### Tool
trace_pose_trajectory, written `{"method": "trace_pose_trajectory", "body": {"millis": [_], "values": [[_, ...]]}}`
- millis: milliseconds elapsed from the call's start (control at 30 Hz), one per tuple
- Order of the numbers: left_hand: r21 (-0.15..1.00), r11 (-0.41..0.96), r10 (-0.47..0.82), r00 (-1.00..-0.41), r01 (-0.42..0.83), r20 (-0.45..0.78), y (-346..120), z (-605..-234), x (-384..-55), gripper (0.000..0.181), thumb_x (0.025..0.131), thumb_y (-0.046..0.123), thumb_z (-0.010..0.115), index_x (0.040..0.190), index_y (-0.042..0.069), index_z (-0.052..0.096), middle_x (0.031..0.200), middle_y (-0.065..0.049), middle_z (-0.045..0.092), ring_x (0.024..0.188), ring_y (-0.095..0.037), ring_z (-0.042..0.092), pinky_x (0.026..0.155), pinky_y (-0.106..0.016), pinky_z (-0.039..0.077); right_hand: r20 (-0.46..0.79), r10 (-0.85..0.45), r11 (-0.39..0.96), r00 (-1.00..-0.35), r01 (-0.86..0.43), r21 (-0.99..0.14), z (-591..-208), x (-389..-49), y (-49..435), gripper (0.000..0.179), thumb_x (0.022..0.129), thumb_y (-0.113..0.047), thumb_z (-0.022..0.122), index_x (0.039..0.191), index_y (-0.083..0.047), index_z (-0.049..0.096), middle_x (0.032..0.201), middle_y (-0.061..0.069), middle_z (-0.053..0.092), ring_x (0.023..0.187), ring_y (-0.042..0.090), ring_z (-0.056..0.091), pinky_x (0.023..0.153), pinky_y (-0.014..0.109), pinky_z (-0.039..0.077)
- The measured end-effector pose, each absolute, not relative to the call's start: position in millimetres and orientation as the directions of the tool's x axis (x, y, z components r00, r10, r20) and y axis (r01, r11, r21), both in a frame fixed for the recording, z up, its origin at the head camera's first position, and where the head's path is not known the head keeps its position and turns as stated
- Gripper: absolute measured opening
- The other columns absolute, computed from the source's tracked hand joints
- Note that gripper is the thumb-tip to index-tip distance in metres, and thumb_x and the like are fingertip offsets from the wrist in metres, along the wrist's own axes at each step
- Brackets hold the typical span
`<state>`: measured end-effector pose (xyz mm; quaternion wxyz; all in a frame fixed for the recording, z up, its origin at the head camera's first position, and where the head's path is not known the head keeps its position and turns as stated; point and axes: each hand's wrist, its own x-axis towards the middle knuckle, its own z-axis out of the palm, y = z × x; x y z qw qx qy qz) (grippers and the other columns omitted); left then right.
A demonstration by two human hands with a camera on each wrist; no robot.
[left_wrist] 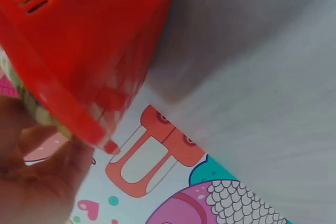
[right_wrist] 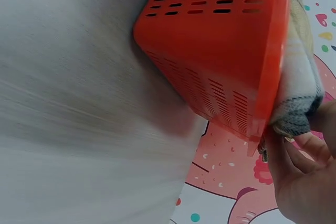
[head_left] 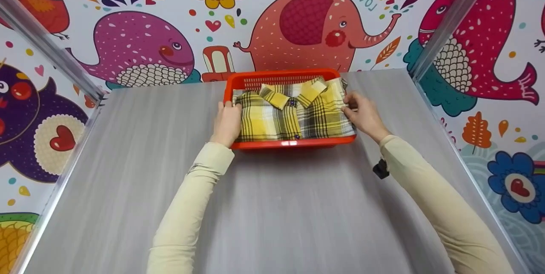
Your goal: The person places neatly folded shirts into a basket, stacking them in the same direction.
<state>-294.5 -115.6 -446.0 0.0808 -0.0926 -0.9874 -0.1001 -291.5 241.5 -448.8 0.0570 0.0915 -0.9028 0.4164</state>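
A folded yellow, black and white plaid shirt (head_left: 272, 116) lies in a red plastic basket (head_left: 294, 142), collar toward the far side, filling it up to the rim. My left hand (head_left: 228, 123) is at the basket's left end, fingers curled at the shirt's edge just over the rim; its fingertips are partly hidden in the left wrist view. On the opposite end, my right hand (head_left: 364, 114) pinches the shirt's right edge between thumb and fingers. In the right wrist view that shirt edge (right_wrist: 299, 90) bulges out over the basket's rim (right_wrist: 273, 66).
The basket stands on a grey table (head_left: 281, 206), near its back edge. Behind it rises a wall panel (head_left: 221, 31) printed with cartoon animals. Metal frame posts (head_left: 451, 27) stand at the back corners, with printed side panels beyond them.
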Motion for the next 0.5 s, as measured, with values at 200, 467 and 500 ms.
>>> {"method": "trace_pose_trajectory", "body": {"millis": [200,467,500], "values": [[0.148,0.969,0.182,-0.978,0.195,0.1,-123,-451,-291,0.025,0.096,0.006,0.054,0.116,0.004,0.069,0.126,-0.021,0.05,0.115,-0.04,0.036,0.081,-0.05,0.038,0.146,-0.123,0.618,-0.982,-0.191,-0.763,-451,-289,249,0.02,0.093,-0.002,0.057,0.111,0.006,0.053,0.112,0.026,0.06,0.103,0.037,0.059,0.089,0.049,0.048],[0.299,0.926,0.231,-0.972,0.231,0.035,-158,-453,-286,0.044,0.097,0.022,0.056,0.14,0.013,0.052,0.148,-0.019,0.035,0.128,-0.043,0.028,0.094,-0.062,0.033,0.112,-0.094,0.633,-0.989,-0.146,-0.761,-462,-277,272,0.027,0.098,-0.012,0.053,0.119,0.004,0.053,0.116,0.022,0.058,0.102,0.035,0.057,0.086,0.048,0.049],[0.306,0.923,0.23,-0.972,0.232,0.043,-164,-454,-284,0.045,0.097,0.022,0.056,0.141,0.013,0.051,0.148,-0.019,0.036,0.129,-0.043,0.028,0.095,-0.063,0.033,0.116,-0.098,0.636,-0.988,-0.152,-0.757,-465,-275,277,0.026,0.098,-0.011,0.053,0.119,0.005,0.053,0.115,0.022,0.058,0.1,0.035,0.058,0.084,0.046,0.05]]}}
